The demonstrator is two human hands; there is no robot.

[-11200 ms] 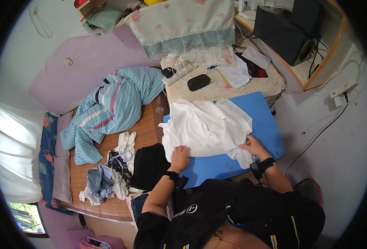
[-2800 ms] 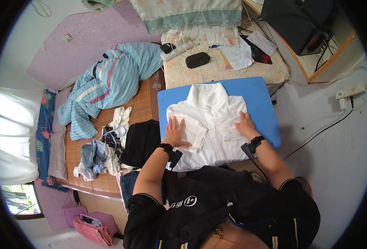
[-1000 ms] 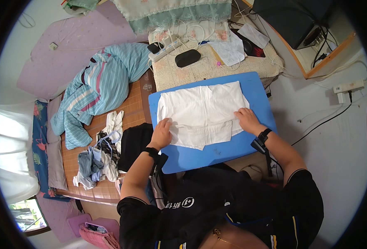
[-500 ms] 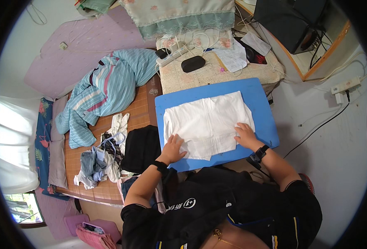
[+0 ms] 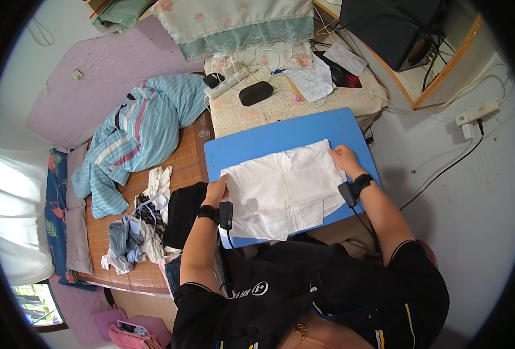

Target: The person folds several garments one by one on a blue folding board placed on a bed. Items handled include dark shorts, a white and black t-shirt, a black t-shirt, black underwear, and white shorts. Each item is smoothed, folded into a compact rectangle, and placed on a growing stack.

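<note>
A white garment (image 5: 280,189) lies spread and folded into a rough rectangle on a blue board (image 5: 234,150). Its lower edge hangs near the board's front edge, close to my body. My left hand (image 5: 215,191) is closed at the garment's left edge, near the far left corner; the fingertips are partly hidden. At the far right corner, my right hand (image 5: 344,159) pinches the cloth between thumb and fingers. Both wrists carry black straps with small dark devices.
Left of the board, a black folded cloth (image 5: 185,214) and a heap of clothes (image 5: 132,235) lie on a brown mat, with a striped blue quilt (image 5: 152,119) behind. Beyond the board are a dark oval case (image 5: 256,93), a power strip (image 5: 225,84) and papers (image 5: 312,81).
My hands have moved from lying on the garment to gripping its far corners. The garment has shifted towards me on the board, and the view has moved slightly.
</note>
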